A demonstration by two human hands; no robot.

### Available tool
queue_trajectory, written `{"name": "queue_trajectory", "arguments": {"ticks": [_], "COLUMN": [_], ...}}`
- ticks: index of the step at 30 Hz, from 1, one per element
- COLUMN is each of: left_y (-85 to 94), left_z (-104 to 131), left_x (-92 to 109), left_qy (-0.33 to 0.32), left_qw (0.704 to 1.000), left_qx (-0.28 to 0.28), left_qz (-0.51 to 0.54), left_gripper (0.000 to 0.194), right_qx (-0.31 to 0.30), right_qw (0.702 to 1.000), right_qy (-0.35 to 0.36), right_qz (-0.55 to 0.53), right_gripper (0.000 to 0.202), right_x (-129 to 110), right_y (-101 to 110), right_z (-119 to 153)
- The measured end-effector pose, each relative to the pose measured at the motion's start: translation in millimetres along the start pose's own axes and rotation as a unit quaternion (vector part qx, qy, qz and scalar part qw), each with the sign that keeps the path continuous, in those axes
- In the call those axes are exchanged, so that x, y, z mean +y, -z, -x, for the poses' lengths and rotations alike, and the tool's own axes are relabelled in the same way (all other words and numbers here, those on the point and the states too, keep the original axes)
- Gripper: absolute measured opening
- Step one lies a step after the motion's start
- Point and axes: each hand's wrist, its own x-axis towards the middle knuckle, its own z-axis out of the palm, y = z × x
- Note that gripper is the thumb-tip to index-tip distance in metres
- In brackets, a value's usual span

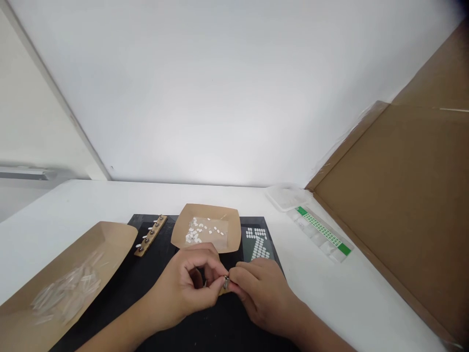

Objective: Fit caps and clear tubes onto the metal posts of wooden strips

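Observation:
Over the black mat, my left hand and my right hand meet fingertip to fingertip. Both are closed in a pinch on a small shiny metallic piece, mostly hidden by the fingers. A bit of tan material shows just under it. Beyond the hands stands a brown paper tray with small white oval pieces inside. To the left lies a tan strip bearing a row of small dark parts with white ovals. Near my right hand is a dark green sheet of white oval stickers.
A larger brown tray at left holds clear plastic sleeves. At right lie a green-and-white strip on clear plastic and a translucent container. A cardboard panel borders the right side; a white wall stands behind.

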Motion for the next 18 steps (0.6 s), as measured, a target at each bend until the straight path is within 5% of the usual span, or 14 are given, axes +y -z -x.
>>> {"name": "queue_trajectory", "arguments": {"ticks": [8,18], "left_y": [2.5,1.1], "left_z": [2,0], "left_x": [3,5], "left_qy": [0.076,0.043], "left_qw": [0.994,0.998], "left_qx": [-0.044,0.005], "left_qz": [0.065,0.037], "left_gripper": [0.021,0.011], "right_qx": [0.008,0.021], "right_qw": [0.998,0.998], "right_qy": [-0.041,-0.05], "right_qz": [-0.039,0.021], "right_gripper": [0.032,0.032], "right_x": [-1,-15], "right_y": [2,7], "right_z": [2,-4]}}
